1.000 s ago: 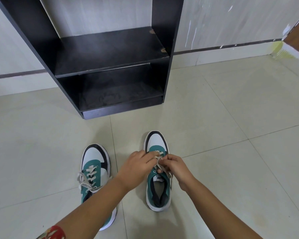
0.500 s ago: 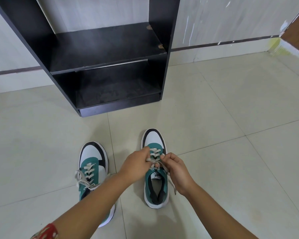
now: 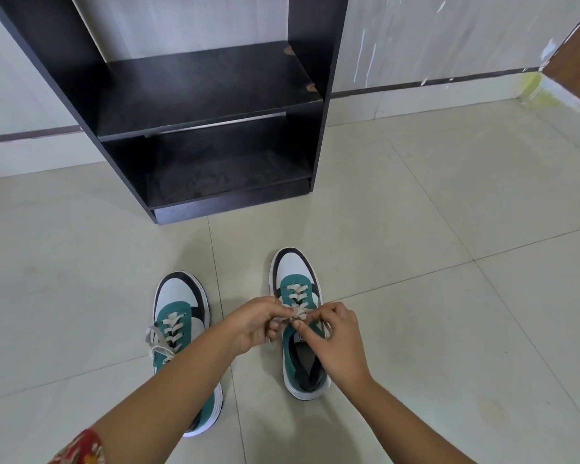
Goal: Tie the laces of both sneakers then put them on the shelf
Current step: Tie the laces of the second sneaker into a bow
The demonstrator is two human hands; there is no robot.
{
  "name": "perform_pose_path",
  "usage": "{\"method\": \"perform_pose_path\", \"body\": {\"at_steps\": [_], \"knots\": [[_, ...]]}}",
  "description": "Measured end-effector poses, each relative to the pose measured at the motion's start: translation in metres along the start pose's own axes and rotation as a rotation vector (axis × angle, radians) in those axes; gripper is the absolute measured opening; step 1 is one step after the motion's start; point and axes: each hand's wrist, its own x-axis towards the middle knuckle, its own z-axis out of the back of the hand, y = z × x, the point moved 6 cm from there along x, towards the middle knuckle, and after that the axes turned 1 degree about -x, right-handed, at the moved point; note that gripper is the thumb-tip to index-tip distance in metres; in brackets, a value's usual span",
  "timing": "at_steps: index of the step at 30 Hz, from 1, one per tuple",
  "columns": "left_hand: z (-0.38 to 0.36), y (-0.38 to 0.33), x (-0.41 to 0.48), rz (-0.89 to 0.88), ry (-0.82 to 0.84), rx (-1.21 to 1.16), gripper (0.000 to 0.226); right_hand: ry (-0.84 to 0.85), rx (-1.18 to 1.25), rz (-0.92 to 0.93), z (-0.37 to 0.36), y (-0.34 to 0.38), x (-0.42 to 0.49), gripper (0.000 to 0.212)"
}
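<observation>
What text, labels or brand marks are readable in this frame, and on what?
None can be read.
Tongue label on the right sneaker: a small white tag shows between the left hand and the right hand, too small and mostly covered to read.
Left sneaker, shelf, wall: no lettering visible.

Bright, even light; sharp; wide-angle bending at edges.
</observation>
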Motion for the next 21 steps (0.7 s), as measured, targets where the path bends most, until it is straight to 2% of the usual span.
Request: {"method": "perform_pose_path", "body": {"at_steps": [4,10,12,15,17,21], "knots": [[0.002,-0.003,0.001,-0.024,-0.058,0.081,0.017,-0.098,-0.456,0.272,0.006,0.017,0.002,0.029],[0.005,-0.008,0.000,-0.093,-0.103,0.151,0.016,-0.090,-0.338,0.285,0.012,0.023,0.000,0.014],[0.008,-0.010,-0.001,-0.121,-0.143,0.144,0.015,-0.028,-0.199,0.208,0.013,0.015,0.003,0.013],[0.011,-0.006,-0.002,-0.136,-0.172,0.132,0.014,0.116,0.284,-0.117,0.011,0.002,0.004,0.012],[0.010,0.000,-0.002,-0.125,-0.168,0.068,0.014,0.188,0.516,-0.323,0.004,-0.005,0.000,0.011],[0.020,0.009,-0.002,-0.109,-0.259,-0.049,0.010,0.158,0.801,-0.463,0.003,-0.016,-0.006,0.022]]}}
